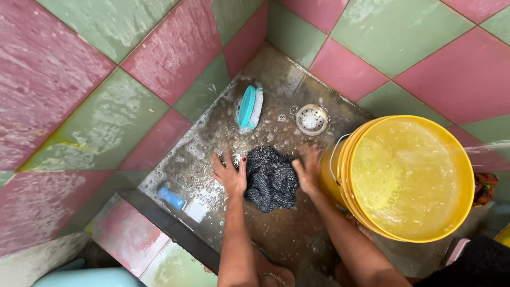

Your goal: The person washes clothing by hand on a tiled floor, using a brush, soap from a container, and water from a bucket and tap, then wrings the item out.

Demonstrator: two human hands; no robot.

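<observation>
While the wet stone floor (297,234) is glistening with suds, both hands are pressing on a dark wet cloth (272,178) lying in the middle of it. The left hand (229,172) is lying flat with its fingers spread wide, its inner edge touching the left side of the cloth. The right hand (308,170) is resting open on the cloth's right edge, fingers pointing toward the far wall; neither hand is gripping anything.

Just right of the right hand, a yellow bucket (406,178) is standing brimful of water, its wire handle hanging on the left side. A thin stream of water (478,150) is coming in from the right over the bucket.

Farther off, near the corner, a teal scrubbing brush (249,107) is lying on its side, and a round metal drain cover (312,119) is sitting to its right. A blue bar of soap (171,198) is lying near the left edge of the floor, well apart from the cloth. Pink and green tiles (175,48) are covering the walls around.
</observation>
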